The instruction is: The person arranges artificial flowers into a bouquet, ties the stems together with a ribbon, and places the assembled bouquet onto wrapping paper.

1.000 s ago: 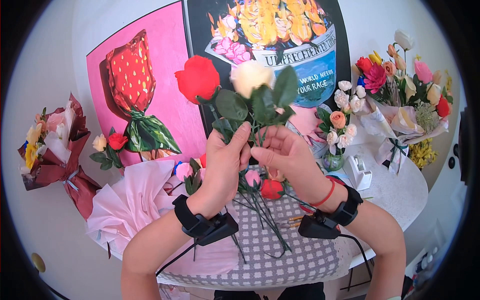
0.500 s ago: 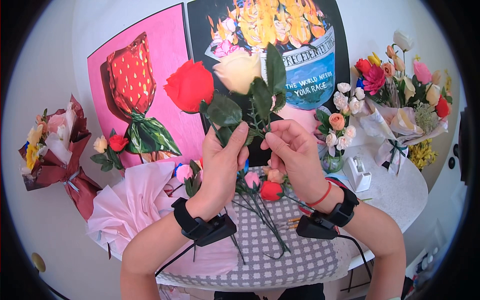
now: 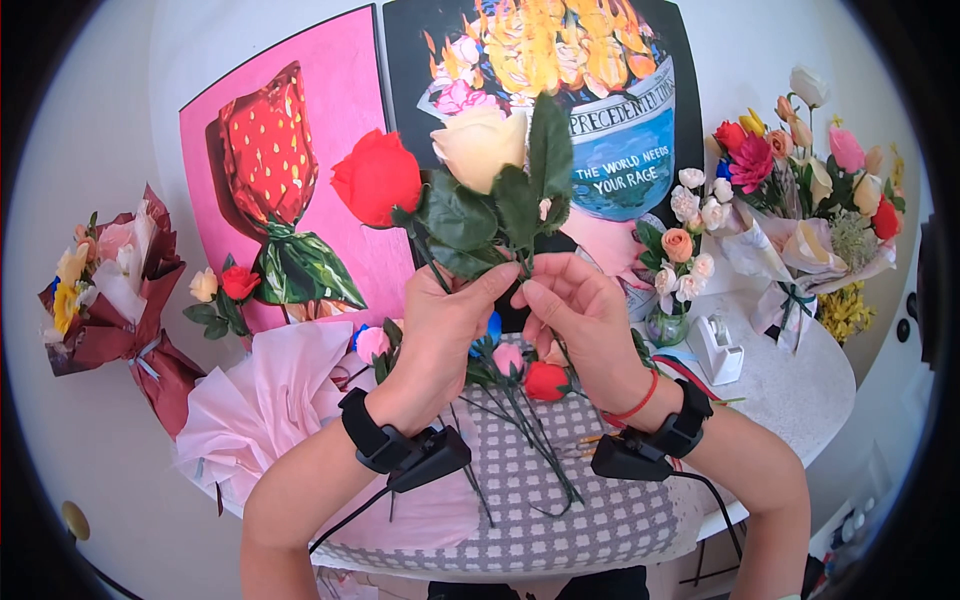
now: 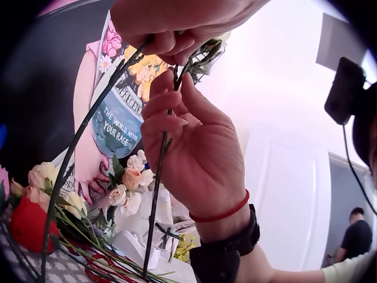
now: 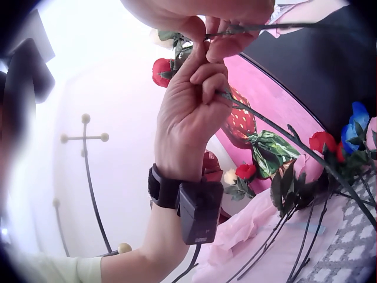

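Observation:
Above the table, the left hand (image 3: 440, 325) grips the stem of a red rose (image 3: 377, 178), its fingers curled round it. A cream rose (image 3: 480, 148) with large green leaves (image 3: 461, 213) stands upright just right of the red one. The right hand (image 3: 583, 325) pinches the cream rose's stem between thumb and fingers, with the two hands' fingertips close together. In the left wrist view, the right hand (image 4: 194, 141) has a dark stem (image 4: 158, 200) running down past its palm. From the left hand (image 5: 191, 112) in the right wrist view, another long stem (image 5: 294, 141) slants down.
Loose roses (image 3: 545, 381) lie on the checked cloth (image 3: 600, 520), beside pink wrapping paper (image 3: 265, 400). A tape dispenser (image 3: 716, 350) and a small glass vase (image 3: 667, 326) stand at the right. Wrapped bouquets are at the far left (image 3: 140, 320) and right (image 3: 800, 250); two paintings lean behind.
Both roses have moved left from a second ago, and the leaves have turned. Since half a second ago the fingertips of the two hands have come closer together at the stems.

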A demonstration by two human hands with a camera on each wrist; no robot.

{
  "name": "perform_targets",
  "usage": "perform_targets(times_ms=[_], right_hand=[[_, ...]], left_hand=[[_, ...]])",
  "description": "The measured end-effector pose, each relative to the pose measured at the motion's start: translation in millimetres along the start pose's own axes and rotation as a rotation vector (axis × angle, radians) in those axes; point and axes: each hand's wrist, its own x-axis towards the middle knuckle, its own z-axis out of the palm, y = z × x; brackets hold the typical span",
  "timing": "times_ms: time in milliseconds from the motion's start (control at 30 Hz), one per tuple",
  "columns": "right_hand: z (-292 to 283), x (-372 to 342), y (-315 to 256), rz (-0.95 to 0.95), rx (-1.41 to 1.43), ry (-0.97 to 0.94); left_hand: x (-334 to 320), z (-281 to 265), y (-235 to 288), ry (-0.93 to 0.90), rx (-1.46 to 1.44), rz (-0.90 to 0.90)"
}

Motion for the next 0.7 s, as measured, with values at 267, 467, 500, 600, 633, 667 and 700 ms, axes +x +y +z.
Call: perform_targets(times_ms=[267,467,500,600,633,667,700], right_hand=[[-1.2,-5.0,9.6,0.13,0.019,-0.077],[2.9,-2.8,15.2,0.153,0.048,-0.051],[4.0,-3.1,14.8,0.137,0.049,-0.044],[6.9,-2.2,17.6,0.113,0.045,-0.034],[7.6,-1.7,19.0,0.102,0.039,-0.031],[7.7,-1.4,20.1,0.102,0.039,-0.031],[7.7,-1.1,21.0,0.066,-0.009,-0.036]], left_hand=[[1.2,-2.6,-3.9,0.042,-0.028,0.077],[3.6,-4.0,-1.5,0.04,-0.103,0.026],[3.4,-4.1,-0.7,0.042,-0.102,0.024],[3.3,-4.5,0.2,0.019,-0.101,0.0],[3.5,-4.6,-0.1,0.006,-0.096,-0.007],[3.7,-4.6,-0.3,-0.007,-0.092,-0.013],[3.7,-4.8,-0.4,-0.008,-0.091,-0.012]])
